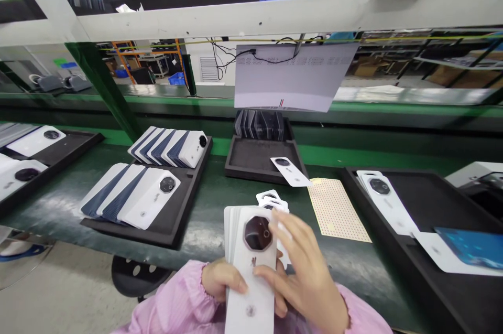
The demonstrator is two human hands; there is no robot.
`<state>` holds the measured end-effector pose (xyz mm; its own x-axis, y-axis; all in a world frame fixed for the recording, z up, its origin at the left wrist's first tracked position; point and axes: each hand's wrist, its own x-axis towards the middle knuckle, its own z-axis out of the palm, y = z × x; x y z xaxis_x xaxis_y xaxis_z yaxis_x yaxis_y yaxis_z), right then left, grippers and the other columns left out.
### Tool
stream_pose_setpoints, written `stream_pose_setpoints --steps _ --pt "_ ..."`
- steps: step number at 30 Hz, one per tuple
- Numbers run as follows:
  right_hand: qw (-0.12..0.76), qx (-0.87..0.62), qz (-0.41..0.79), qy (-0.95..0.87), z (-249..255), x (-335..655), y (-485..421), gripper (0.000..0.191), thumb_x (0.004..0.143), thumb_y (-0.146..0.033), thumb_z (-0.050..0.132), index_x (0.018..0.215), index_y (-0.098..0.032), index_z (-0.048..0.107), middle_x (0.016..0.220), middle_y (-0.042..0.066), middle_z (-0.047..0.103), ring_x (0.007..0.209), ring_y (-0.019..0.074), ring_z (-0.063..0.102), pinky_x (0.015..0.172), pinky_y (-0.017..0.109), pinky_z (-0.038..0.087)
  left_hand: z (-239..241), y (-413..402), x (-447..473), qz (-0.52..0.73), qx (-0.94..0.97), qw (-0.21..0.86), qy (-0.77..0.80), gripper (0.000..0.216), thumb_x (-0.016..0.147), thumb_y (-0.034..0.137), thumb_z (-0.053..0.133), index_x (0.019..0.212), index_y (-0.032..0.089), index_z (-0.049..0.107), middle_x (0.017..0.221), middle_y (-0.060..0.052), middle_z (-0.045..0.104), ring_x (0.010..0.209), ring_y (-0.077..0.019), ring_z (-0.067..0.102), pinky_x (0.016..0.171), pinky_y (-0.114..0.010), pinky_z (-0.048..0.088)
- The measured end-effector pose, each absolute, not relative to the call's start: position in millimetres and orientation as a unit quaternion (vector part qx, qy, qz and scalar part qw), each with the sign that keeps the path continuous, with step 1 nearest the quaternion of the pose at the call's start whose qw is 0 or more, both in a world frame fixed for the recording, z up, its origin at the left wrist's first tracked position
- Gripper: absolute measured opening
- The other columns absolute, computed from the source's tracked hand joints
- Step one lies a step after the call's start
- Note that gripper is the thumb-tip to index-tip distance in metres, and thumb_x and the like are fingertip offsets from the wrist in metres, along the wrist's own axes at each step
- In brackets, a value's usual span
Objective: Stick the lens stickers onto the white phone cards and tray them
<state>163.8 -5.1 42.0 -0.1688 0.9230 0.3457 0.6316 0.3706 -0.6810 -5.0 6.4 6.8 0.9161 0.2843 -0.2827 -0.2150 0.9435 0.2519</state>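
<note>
My left hand (225, 277) is wrapped round a small fanned stack of white phone back covers (253, 284), thumb on top and fingertips showing at the far edge. The uppermost cover has a dark, octagonal camera window (258, 233) and small printed marks. My right hand (304, 271) touches that cover, its thumb on the face and its outstretched fingers by the upper right corner near the window. Just behind the stack, more white covers (271, 197) lie on the green bench, partly hidden by it and my right hand.
Black trays (184, 203) with overlapping white covers stand at left. A centre tray (259, 153) holds dark pieces, and a single cover (291, 172) leans on its edge. A dotted sticker sheet (338, 208) lies right of it. Another tray (424, 203) bears covers and a blue film (473, 246).
</note>
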Motion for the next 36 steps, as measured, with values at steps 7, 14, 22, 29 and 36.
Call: stream_pose_setpoints --steps 7,14,22,29,36 --pt "0.361 -0.63 0.48 -0.493 19 177 3 0.043 0.074 -0.031 0.066 0.112 -0.022 0.049 0.097 0.005 0.063 0.083 0.0207 0.063 0.073 0.034 0.054 0 3 -15 0.055 0.101 0.982 0.148 0.067 0.054 0.015 0.057 0.121 0.005 0.053 0.105 -0.015 0.066 0.093 -0.0224 0.064 0.079 -0.031 0.048" --pt "0.509 -0.732 0.365 -0.27 -14 232 19 0.04 0.074 -0.042 0.064 0.103 -0.02 0.048 0.094 0.007 0.062 0.079 0.0196 0.062 0.066 0.03 0.051 -5 -2 -28 0.201 0.056 0.967 0.144 0.075 0.053 0.015 0.052 0.128 0.014 0.046 0.118 -0.015 0.057 0.096 -0.0287 0.061 0.08 -0.041 0.047" --pt "0.245 -0.72 0.414 -0.501 -63 198 22 0.03 0.074 -0.038 0.06 0.096 -0.018 0.055 0.082 0.005 0.063 0.073 0.0228 0.06 0.07 0.038 0.048 -8 -2 -42 0.194 0.065 0.961 0.189 0.071 0.055 0.014 0.055 0.126 0.014 0.048 0.114 -0.014 0.059 0.099 -0.0292 0.059 0.084 -0.043 0.044" --pt "0.279 -0.748 0.278 -0.534 -64 194 23 0.037 0.072 -0.038 0.063 0.1 -0.015 0.061 0.119 0.017 0.047 0.114 0.0363 0.039 0.095 0.058 0.031 6 -14 -43 0.099 0.091 0.962 0.237 0.065 0.057 0.016 0.063 0.122 0.01 0.055 0.118 -0.017 0.06 0.104 -0.0267 0.059 0.091 -0.039 0.042" --pt "0.379 -0.583 0.383 -0.608 38 170 8 0.014 0.081 -0.022 0.062 0.093 -0.023 0.056 0.098 0.004 0.056 0.09 0.017 0.056 0.076 0.031 0.049 2 -20 -37 0.107 0.126 0.964 0.209 0.059 0.062 0.017 0.059 0.12 0.011 0.055 0.108 -0.016 0.064 0.092 -0.0266 0.064 0.078 -0.037 0.049"
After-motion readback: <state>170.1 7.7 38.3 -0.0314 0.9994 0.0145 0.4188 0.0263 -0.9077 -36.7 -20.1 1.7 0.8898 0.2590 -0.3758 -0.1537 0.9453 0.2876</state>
